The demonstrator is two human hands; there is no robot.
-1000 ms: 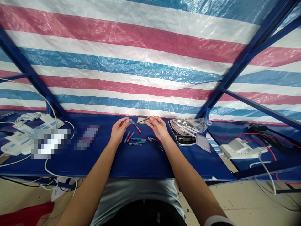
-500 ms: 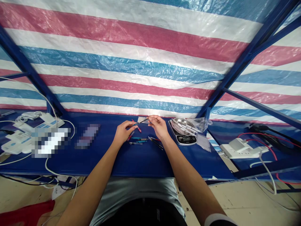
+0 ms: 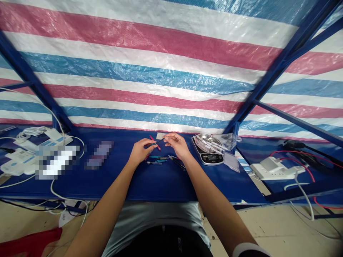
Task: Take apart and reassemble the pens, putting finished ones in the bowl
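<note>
My left hand point(image 3: 139, 151) and my right hand point(image 3: 175, 145) meet over the middle of the blue table point(image 3: 150, 178). Both pinch the ends of one thin dark pen-like stick point(image 3: 158, 142), the left hand at its lower end and the right at its upper end. Just behind it lies a pink pen point(image 3: 154, 141). Several more small pens, teal, red and dark point(image 3: 160, 160), lie loose on the table between and under my hands.
A small digital scale point(image 3: 209, 156) with a metal dish of white sticks stands right of my hands, beside a clear plastic bag point(image 3: 227, 141). White devices and cables point(image 3: 29, 146) cover the table's left end. A white power strip point(image 3: 276, 169) with red wires sits at the right.
My hands have drawn closer together. The left hand moved right and lower and now grips the same thin stick that the right hand holds.
</note>
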